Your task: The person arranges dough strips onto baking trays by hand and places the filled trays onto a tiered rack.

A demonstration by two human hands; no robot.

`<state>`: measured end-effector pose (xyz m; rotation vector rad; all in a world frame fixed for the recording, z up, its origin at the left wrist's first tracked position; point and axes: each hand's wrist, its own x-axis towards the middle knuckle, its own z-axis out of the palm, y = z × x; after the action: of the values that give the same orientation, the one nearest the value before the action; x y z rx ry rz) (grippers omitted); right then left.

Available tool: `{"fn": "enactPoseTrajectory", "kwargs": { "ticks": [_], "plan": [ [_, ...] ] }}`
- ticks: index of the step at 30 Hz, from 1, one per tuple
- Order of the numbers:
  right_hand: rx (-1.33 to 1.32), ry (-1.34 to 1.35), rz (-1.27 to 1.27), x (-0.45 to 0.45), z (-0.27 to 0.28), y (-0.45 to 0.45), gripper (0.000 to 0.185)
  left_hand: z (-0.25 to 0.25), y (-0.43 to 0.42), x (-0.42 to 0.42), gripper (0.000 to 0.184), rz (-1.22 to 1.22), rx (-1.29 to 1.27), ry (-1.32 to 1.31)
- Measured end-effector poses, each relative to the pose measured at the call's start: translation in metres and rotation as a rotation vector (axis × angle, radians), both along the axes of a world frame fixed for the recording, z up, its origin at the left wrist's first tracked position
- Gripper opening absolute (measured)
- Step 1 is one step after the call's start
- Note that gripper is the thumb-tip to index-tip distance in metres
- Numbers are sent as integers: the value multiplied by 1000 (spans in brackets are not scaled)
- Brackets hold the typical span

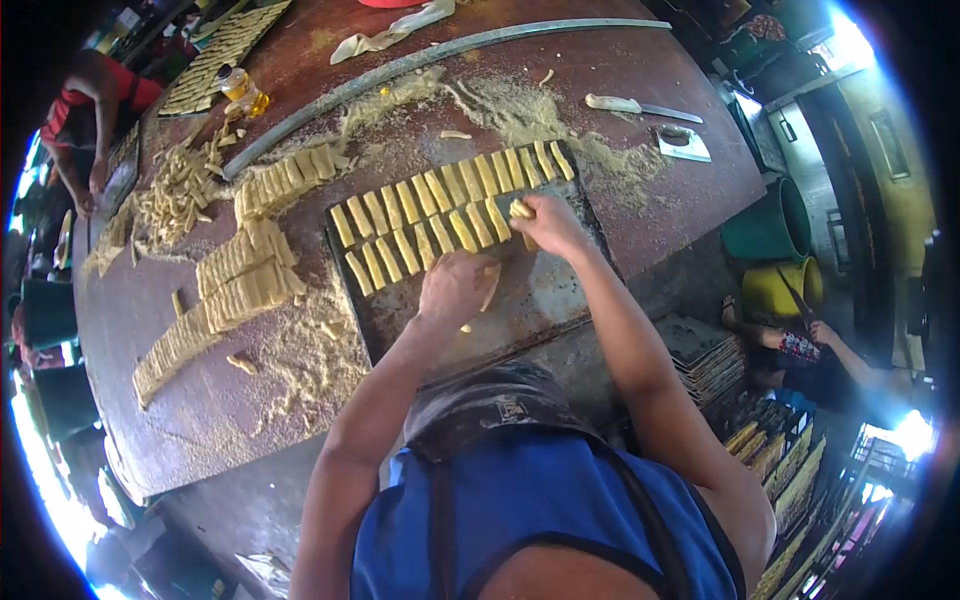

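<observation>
A dark baking tray (520,305) lies at the near edge of the table, with two rows of pale yellow dough strips (437,190) across its far part. My right hand (548,226) pinches a dough strip (521,209) at the right end of the second row. Over the middle of the tray, my left hand (457,285) is curled with its fingers closed, just below that row. Whatever it holds is hidden beneath the fingers. Left of the tray, cut dough strips (250,280) stand in stacked rows on the table.
A long metal bar (430,58) crosses the floury red table (680,215). A knife (640,106) and a scraper (684,143) lie at the right. Dough scraps (180,190) and an oil bottle (243,92) are at left. Another person's arm (100,140) reaches in there.
</observation>
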<state>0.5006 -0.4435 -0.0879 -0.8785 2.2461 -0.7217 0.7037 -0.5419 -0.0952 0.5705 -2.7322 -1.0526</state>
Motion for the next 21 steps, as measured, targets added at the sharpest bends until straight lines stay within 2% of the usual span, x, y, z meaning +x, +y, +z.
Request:
{"fn": "enactPoseTrajectory", "kwargs": {
  "ticks": [2,7,10,11,13,14,17,19,20,21],
  "plan": [
    [-135,117,-37,-15,-27,-11,32,-2,-6,-7,24,-10,16,7],
    [-28,333,-99,-20,-29,-20,38,-9,-15,-35,29,-8,5,41],
    [-12,309,-190,-17,-18,-9,38,-8,-8,-61,43,-25,-75,0],
    [-61,264,-203,-14,-15,-8,36,-7,-6,-70,43,-28,-71,9],
    [35,322,-201,-18,-22,-10,34,-8,-1,-83,44,-55,-252,-90],
    [31,318,-199,-22,-24,-8,34,-18,2,-87,43,-44,-297,-31],
    [-2,226,-213,-36,-25,-2,34,-23,2,-92,44,-56,-301,-20],
    [-165,19,-291,-44,-27,6,33,-20,4,-89,45,-37,-290,-19],
    [-224,153,-249,-43,-20,12,33,-17,4,-91,47,-21,-278,-8],
    [-237,138,-237,-50,-17,9,33,-13,4,-95,47,-8,-291,-22]
  ]
}}
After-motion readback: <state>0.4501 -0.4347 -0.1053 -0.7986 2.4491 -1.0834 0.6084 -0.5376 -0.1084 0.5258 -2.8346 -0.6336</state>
